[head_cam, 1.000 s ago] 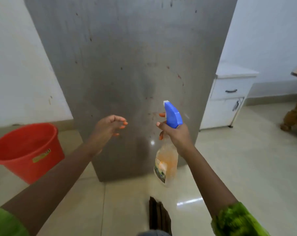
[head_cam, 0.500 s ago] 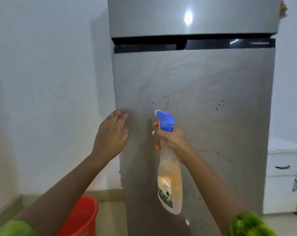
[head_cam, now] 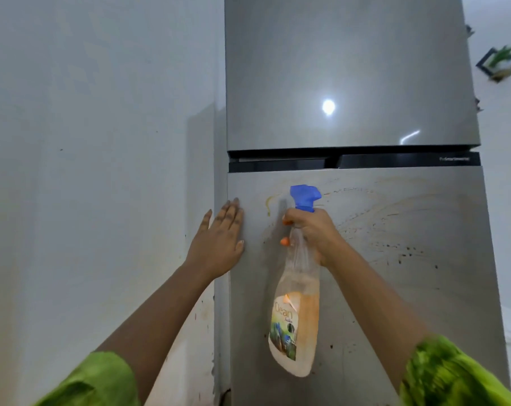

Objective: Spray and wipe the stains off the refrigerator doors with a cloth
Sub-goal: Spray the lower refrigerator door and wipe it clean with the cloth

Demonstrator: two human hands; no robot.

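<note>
One flat left hand (head_cam: pixel 219 241) seemingly touches the refrigerator door (head_cam: pixel 409 288); right hand (head_cam: pixel 312 232) grips spray bottle (head_cam: pixel 296 317) (blue-topped).

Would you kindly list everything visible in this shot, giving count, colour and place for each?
upper door: one, silver, top centre
black band: one, between the two doors
lower door: one, silver, centre right
stains: many, brown specks and smears, on the lower door
spray bottle: one, clear with orange liquid and a blue head, in front of the lower door
wall: white, left of the refrigerator
wall ornament: one, dark and green, upper right
cloth: none in view
sleeves: two, green, bottom corners
left hand: flat against the lower door's left edge
right hand: grips the spray bottle's neck
</note>
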